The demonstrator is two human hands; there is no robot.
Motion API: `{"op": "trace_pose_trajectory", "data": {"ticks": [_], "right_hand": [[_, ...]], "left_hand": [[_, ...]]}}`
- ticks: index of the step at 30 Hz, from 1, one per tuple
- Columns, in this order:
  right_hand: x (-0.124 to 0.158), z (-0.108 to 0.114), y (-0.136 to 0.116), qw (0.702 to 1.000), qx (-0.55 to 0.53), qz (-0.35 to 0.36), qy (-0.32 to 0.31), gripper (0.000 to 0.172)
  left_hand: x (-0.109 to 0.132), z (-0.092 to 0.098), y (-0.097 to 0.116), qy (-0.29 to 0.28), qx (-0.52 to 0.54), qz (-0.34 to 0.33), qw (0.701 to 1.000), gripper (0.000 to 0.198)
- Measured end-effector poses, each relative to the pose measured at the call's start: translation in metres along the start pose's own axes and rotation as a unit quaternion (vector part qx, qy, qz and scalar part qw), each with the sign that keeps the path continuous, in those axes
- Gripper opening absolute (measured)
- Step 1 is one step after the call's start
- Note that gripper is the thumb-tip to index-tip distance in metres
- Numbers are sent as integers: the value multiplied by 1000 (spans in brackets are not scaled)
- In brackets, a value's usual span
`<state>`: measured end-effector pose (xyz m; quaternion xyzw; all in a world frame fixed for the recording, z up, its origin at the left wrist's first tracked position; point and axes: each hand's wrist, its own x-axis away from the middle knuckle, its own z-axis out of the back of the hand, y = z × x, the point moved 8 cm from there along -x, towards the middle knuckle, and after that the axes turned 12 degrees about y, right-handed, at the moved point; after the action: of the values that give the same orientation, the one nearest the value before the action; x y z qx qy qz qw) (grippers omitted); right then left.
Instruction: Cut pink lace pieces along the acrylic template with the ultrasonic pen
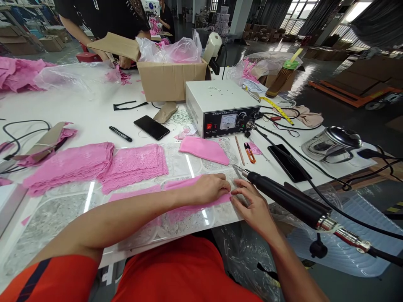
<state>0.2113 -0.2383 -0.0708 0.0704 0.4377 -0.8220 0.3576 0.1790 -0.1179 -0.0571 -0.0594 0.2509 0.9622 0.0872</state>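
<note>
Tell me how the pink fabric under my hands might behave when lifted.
The pink fabric would probably droop, since it looks thin and lies flat. It's likely light, having little visible thickness. It may slide easily, as the work surface around it reflects bright streaks.

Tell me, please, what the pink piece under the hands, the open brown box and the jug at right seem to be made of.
Pink piece: probably matte fabric, thin, lying flat.
Brown box: likely matte cardboard, its flap sticks out stiffly.
Jug: glossy glass or clear plastic, being transparent; lid: likely polished metal, mirror-bright.
</note>
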Motion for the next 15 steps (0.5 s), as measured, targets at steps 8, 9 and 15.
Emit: {"op": "trace_pose_trajectory", "data": {"ticks": [8, 9, 15], "right_hand": [[-1, 0, -3, 1000, 1, 2, 2, 15], [-1, 0, -3, 1000, 2, 0, 2, 15], [0, 0, -4, 1000, 2, -4, 11, 13]], "left_hand": [[1, 0, 0, 16, 13, -19, 1000, 19], [1, 0, 0, 18, 15, -21, 1000, 19], [2, 0, -1, 25, 25, -26, 999, 19]]}}
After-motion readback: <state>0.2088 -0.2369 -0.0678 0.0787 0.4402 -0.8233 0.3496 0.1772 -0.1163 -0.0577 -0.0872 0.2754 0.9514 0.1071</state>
